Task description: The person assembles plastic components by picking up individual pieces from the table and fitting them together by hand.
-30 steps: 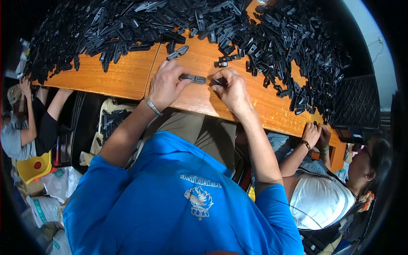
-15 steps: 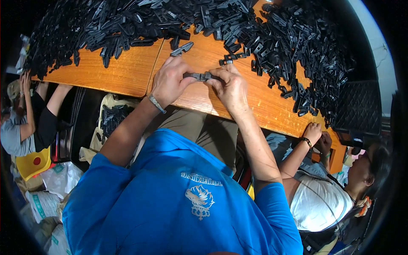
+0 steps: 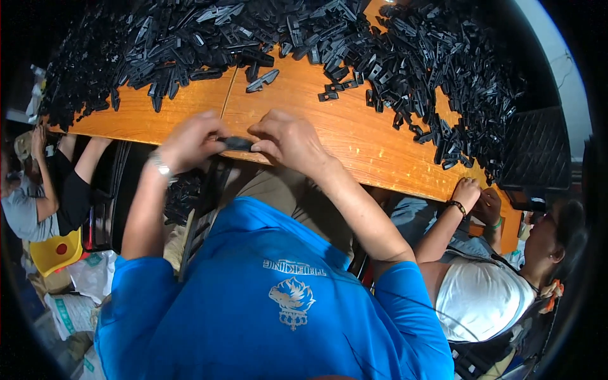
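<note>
A dark, oblong black plastic part (image 3: 238, 144) is held level over the near edge of the wooden table (image 3: 304, 95). My left hand (image 3: 190, 142), smeared by motion, pinches its left end. At its other end, the thumb and fingers of my right hand (image 3: 288, 140) close on the part. Its details are blurred and partly covered by fingertips. Beyond my hands lies a loose pointed black plastic piece (image 3: 262, 81), close to the seam in the tabletop. Several small rectangular black pieces (image 3: 329, 96) rest to its right.
Heaps of long black pieces (image 3: 209, 38) and blocky black pieces (image 3: 456, 82) cover the table's far side. A black crate (image 3: 538, 149) stands at right. A co-worker's hand (image 3: 467, 192) is at the right table edge, another person's hands (image 3: 39, 142) at far left. Below sits a yellow container (image 3: 57, 253).
Both hands have moved left and nearer to me with the black part, to the table's near edge. More of a bag of black pieces is covered by my left arm.
</note>
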The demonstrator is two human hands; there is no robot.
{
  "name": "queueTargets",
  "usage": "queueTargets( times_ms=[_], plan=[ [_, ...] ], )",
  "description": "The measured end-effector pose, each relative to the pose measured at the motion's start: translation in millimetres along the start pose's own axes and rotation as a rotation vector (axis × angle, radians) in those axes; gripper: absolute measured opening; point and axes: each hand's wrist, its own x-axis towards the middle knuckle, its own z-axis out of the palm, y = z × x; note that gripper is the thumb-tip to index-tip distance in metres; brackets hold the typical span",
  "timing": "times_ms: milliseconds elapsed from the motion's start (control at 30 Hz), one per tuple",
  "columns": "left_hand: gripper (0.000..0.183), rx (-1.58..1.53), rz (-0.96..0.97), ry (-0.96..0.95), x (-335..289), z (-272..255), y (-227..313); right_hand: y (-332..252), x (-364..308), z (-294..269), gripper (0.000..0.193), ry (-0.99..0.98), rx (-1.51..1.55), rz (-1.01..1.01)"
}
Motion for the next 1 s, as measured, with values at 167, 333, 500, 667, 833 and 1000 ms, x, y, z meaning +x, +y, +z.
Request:
queueTargets(
  times_ms=[167, 333, 500, 667, 833, 1000],
  plan=[
    [0.023, -0.188, -0.195, 0.141, -10, -40, 22, 22, -8, -62, 0.022, 0.295, -0.471, 0.120],
    [0.022, 0.235, -0.007, 0.601, 88, 17, 46, 44, -16, -67, 0.034, 0.234, -0.630, 0.235],
    [0.023, 0.418, -0.071, 0.543, 127, 37, 42, 57, -26, -58, 0.023, 0.278, -0.598, 0.208],
    [0.024, 0.325, -0.040, 0.496, 120, 41, 45, 47, -26, -68, 0.022, 0.247, -0.501, 0.224],
    [0.031, -0.646, -0.119, 0.491, 102, 52, 38, 46, -27, -72, 0.024, 0.155, -0.570, 0.225],
    [0.035, -1.036, 0.015, 0.482, 71, 69, 42, 32, -26, -67, 0.022, 0.066, -0.539, 0.232]
  ],
)
